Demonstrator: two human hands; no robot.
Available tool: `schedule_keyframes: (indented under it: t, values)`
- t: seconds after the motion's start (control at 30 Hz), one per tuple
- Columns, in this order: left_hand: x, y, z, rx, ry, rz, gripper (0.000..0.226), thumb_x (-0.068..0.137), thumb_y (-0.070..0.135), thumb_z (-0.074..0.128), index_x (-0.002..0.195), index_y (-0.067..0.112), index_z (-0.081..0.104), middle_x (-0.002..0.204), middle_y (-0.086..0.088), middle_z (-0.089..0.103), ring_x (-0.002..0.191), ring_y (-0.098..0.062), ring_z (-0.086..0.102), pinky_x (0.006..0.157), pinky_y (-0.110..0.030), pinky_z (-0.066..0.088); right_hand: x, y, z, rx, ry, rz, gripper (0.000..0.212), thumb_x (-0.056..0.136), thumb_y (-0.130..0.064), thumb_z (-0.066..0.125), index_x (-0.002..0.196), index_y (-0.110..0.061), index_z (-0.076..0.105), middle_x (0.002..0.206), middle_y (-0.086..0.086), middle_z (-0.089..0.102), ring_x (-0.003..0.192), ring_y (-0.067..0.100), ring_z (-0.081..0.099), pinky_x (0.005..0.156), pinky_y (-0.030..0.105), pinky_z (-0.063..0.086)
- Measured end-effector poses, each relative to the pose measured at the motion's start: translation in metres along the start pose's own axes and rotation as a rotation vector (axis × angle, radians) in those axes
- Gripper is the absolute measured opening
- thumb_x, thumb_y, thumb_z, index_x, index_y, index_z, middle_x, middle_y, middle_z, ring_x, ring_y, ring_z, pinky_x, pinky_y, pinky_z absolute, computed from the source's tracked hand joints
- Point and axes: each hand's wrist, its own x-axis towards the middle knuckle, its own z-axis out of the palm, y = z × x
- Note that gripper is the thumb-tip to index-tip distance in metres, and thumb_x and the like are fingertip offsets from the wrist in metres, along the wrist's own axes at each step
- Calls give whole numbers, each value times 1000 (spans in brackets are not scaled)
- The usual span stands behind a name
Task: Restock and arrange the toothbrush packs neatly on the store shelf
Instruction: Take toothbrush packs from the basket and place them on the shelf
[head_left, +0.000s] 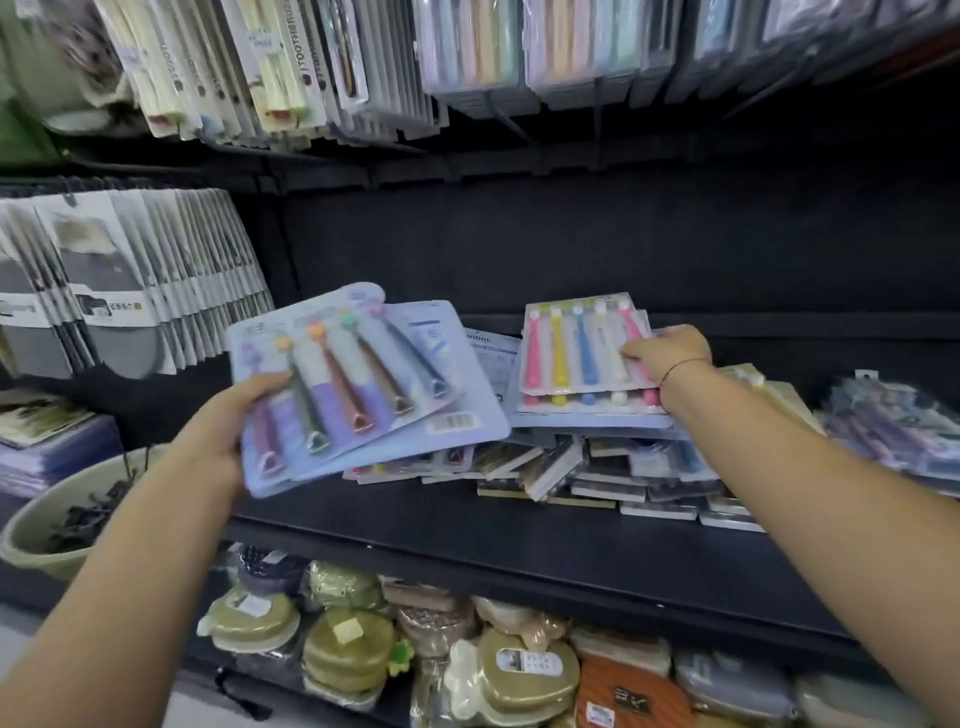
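Olive-gold round pads in clear wrap and an orange pouch crowd the lowest shelf, nearest the camera, under two bare forearms. At the left edge a pale green bowl holding dark small things sits beside the left forearm. Above the pads runs the black shelf, where the toothbrush packs lie. The left hand holds a fan of lilac packs over the shelf's left part, its thumb pressed across the face of the front card and its fingers hidden behind. The brushes in these cards have dark handles and pastel heads, and the fan is tilted with the heads up. The right hand, with a thin dark band at the wrist, reaches to the pile in the middle of the shelf. Its fingers curl over the right edge of the top pack, a card of pink, yellow, blue and white brushes lying flat. A matching card lies straight beneath it. The pile below is loose, its cards and slim boxes lying at many angles. More packs are heaped at the far right. Behind stands the black back wall. Grey-and-white cards hang in a row at the left, and hanging packs of toothbrushes line the top, blurred.
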Motion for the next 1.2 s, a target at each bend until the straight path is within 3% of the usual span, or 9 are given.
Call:
schedule_keyframes:
  t: [0.1,0.23,0.3,0.4,0.5,0.63,0.83,1.03,1.2]
  values:
    - [-5,21,80,173,29,-34,6,91,19,61,91,14,63,66,-7,71,52,-21,69,48,-39,58,-1,0,-1,40,-20,16,36,83,-13,71,116,-6,58,100,16,61,55,25,50,28,21,39]
    - [53,37,101,372,12,-91,39,85,28,71,119,11,62,88,-10,70,70,-24,68,75,-41,58,-13,0,-12,121,-76,-7,6,91,-7,60,89,-11,55,76,11,50,43,23,47,29,21,39]
    - [68,42,107,501,28,-109,48,80,34,77,119,10,63,95,-10,70,81,-27,66,93,-46,52,-24,-1,-18,124,-124,-22,20,95,-15,58,114,-16,53,83,10,53,41,19,48,35,23,43]
    - [82,46,114,678,120,-35,54,78,39,80,110,-1,64,100,-15,69,90,-31,65,91,-43,51,-52,1,-25,-60,-185,-190,62,94,-32,61,148,-27,30,132,3,39,90,22,58,76,18,52]
    - [90,45,118,876,295,100,72,80,41,79,125,-9,53,114,-20,63,106,-37,61,85,-41,49,-81,13,-26,-481,-296,-500,91,76,-59,69,150,-46,19,159,-11,2,148,19,10,119,39,20]
    - [111,47,103,1144,327,134,79,89,61,55,122,-10,57,109,-19,64,104,-36,60,86,-35,45,-80,31,-19,-971,-299,-681,94,73,-72,62,150,-49,13,162,-9,-7,149,20,-11,122,45,3]
    - [93,53,106,1049,288,32,66,86,41,71,123,-10,54,114,-20,56,101,-36,54,87,-43,42,-75,38,-17,-749,-199,-709,77,80,-49,72,147,-28,40,154,1,28,146,24,12,118,35,18]
    - [93,26,134,1088,315,195,54,92,42,64,115,-7,60,95,-14,58,97,-34,61,73,-31,37,-70,32,-14,-842,-153,-707,86,72,-63,71,146,-33,38,156,-1,24,147,23,8,119,38,14]
    - [94,16,151,964,191,147,53,98,42,53,124,-3,57,114,-19,62,96,-36,59,75,-36,42,-66,33,-20,-831,-169,-640,95,69,-69,69,149,-38,29,159,-5,16,148,18,3,120,42,11]
